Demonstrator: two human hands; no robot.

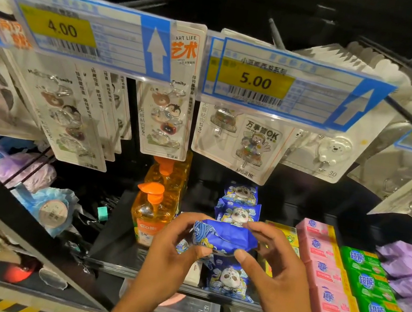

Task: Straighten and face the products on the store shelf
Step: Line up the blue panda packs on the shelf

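A blue packet [224, 236] with a wave pattern is held above the dark shelf [114, 238], its top side toward me. My left hand [173, 248] pinches its left end and my right hand [271, 262] pinches its right end. Behind and below it runs a row of matching blue panda packets [237, 211], front one [229, 281] at the shelf edge. Left of the row stand orange pump bottles [152, 215]. To the right lie pink soap boxes [326, 274] and green soap boxes [370, 289] in rows.
Carded hooks [163, 118] hang on pegs above, behind price tags reading 4.00 [62, 28] and 5.00 [255, 81]. Purple packs [411, 274] lie at far right. A round blue-wrapped item [54, 209] and loose goods sit at left. Clear plastic boxes [190, 309] are on the shelf below.
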